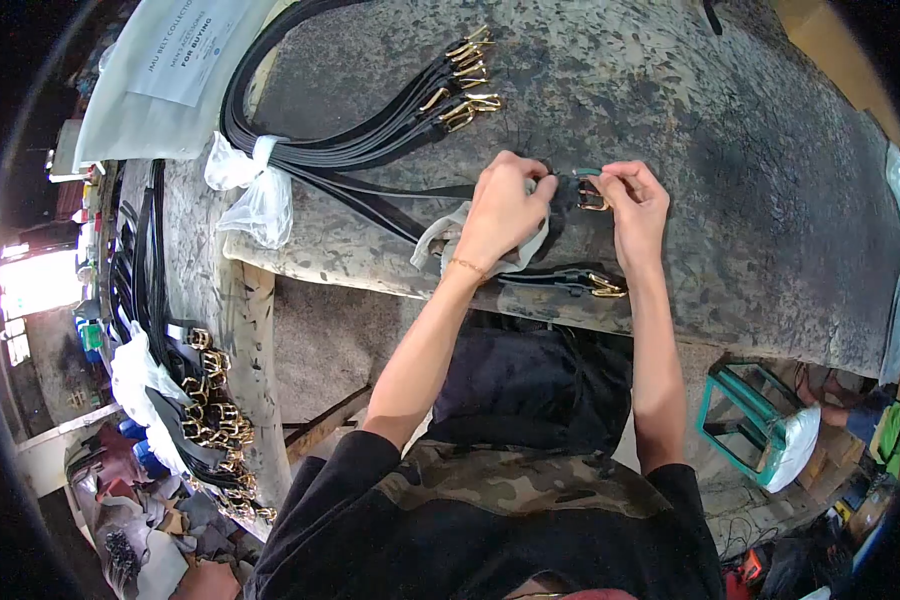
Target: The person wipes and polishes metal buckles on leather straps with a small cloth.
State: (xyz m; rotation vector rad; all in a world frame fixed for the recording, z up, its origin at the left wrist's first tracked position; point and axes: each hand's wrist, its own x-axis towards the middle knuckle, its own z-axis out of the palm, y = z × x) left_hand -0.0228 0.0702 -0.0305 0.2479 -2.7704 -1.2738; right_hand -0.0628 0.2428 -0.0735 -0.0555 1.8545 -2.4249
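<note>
Buckle (593, 206) seemingly pinched by bent right fingers (634, 174)

Worn tabletop (750, 220), grey with dark blotches. On it lie a bundle of black belts (365, 147), tied with translucent plastic (255, 190), gold buckles (470, 75) fanned at one end; a pale printed sheet (185, 60), far left; a pale cloth (437, 235); and — along the near edge — another buckled strap (548, 278).

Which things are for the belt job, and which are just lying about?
Seems part of the job:
gold buckle at the right hand's fingertips
pale cloth by the left hand
bundled black belts

Probably just lying about:
green frame
coloured scraps
printed sheet
</note>
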